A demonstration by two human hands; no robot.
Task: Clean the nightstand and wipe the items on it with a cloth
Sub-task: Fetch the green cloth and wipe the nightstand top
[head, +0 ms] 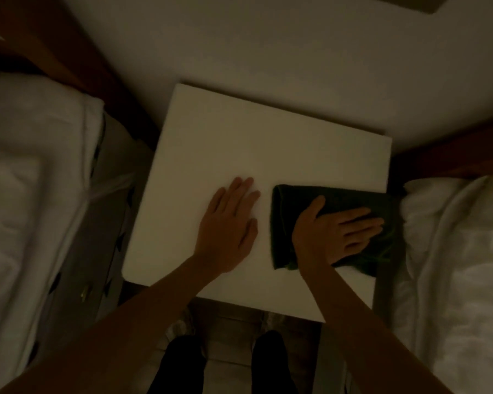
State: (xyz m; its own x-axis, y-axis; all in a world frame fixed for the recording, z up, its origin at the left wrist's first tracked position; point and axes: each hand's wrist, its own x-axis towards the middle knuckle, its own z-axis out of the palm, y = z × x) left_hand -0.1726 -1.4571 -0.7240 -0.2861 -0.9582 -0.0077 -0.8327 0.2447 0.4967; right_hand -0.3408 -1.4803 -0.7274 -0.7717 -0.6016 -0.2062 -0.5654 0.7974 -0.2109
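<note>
while the room is dimly lit, a white nightstand [239, 155] is shown from above, standing between two beds [34, 194] against a pale wall [268, 46]. a dark folded cloth [291, 211] is seen lying at the right edge of the top, near the front, with part of it overhanging that edge. the cloth is pressed down by the right hand [336, 231], whose fingers are laid nearly straight and pointed to the right; nothing is pinched or enclosed. the left hand [231, 223] is rested flat on the bare top just beside the cloth, fingers spread narrowly and directed toward the wall, holding nothing. no other items can be made out on the top.

risk, as judged: since the cloth is already past the right edge, a further stroke that way could carry it off into the gap beside the right bed; with flat pressure alone and no pinch, it could also bunch or be left behind on a return stroke. in this low light, missed patches may go unnoticed.

orientation: the cloth's long axis is set roughly front to back, tilted slightly, with its folded edge turned toward the left hand.
</note>
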